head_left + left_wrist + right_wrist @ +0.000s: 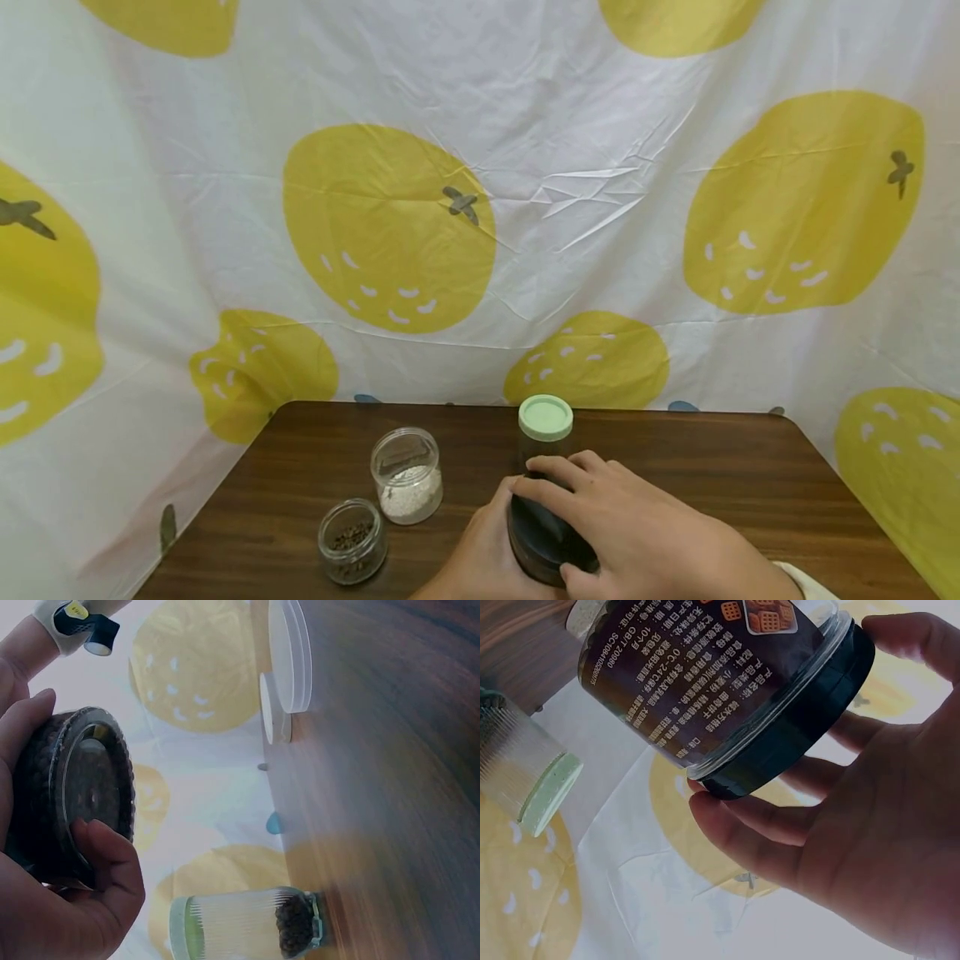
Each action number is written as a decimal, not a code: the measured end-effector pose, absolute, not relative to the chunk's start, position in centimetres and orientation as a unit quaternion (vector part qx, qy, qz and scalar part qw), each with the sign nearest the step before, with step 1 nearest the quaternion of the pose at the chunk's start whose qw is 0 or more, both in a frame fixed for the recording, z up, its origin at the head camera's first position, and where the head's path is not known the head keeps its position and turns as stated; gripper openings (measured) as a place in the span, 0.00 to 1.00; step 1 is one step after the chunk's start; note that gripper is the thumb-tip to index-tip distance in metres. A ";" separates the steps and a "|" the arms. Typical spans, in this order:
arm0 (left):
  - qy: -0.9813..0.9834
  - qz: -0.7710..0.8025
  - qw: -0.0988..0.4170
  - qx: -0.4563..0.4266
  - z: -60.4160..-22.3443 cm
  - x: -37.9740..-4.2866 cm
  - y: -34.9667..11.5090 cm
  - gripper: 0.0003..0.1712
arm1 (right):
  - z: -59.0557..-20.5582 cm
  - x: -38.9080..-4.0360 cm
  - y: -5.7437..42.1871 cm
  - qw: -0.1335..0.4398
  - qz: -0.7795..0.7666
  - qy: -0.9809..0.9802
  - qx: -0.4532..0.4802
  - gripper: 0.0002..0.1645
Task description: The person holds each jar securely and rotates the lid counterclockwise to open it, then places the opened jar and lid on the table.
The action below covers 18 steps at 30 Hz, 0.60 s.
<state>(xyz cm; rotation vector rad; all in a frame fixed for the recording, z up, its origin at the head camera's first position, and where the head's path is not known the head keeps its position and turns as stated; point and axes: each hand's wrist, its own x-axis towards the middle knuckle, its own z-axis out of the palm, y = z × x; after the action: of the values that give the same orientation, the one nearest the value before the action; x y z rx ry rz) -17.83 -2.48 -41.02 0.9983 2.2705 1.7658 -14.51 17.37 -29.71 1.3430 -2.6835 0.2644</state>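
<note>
A squat jar (pixel 705 682) with a dark printed label picturing square waffle biscuits is held above the table. My left hand (pixel 480 542) grips its body, with fingers curled round the side and onto the base in the left wrist view. My right hand (pixel 630 517) is over the top, its thumb and fingers spread round the rim of the black lid (pixel 802 720). The lid sits on the jar. Through the clear base (pixel 94 780) dark contents show. Just behind the hands stands a ribbed clear jar with a pale green lid (pixel 546 418), dark bits at its bottom.
Left of the hands stand an open clear jar of white grains (pixel 408 492) and a smaller open glass jar of dark bits (pixel 352 542). Two pale round lids (pixel 292 656) lie on the wooden table (pixel 712 467). A lemon-print curtain (pixel 562 250) hangs behind.
</note>
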 end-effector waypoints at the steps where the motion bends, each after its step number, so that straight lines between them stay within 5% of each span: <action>1: 0.746 0.577 0.043 0.329 -41.0 -17.8 -2.5 0.51 | -29.7 -14.5 17.4 0.064 0.092 -0.885 0.452 0.45; 11: 0.716 0.597 0.030 0.361 -41.2 -17.7 -2.2 0.55 | -29.2 -14.4 17.6 0.059 0.102 -0.873 0.473 0.50; 18: 0.723 0.596 0.024 0.349 -41.2 -17.6 -2.3 0.51 | -28.7 -14.1 17.3 0.157 0.119 -0.882 0.428 0.43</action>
<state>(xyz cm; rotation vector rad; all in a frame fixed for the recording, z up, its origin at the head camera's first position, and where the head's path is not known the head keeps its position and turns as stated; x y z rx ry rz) -17.64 -2.29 -41.17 1.0789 2.2376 1.8444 -14.11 17.32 -28.67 1.2236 -2.5242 0.3393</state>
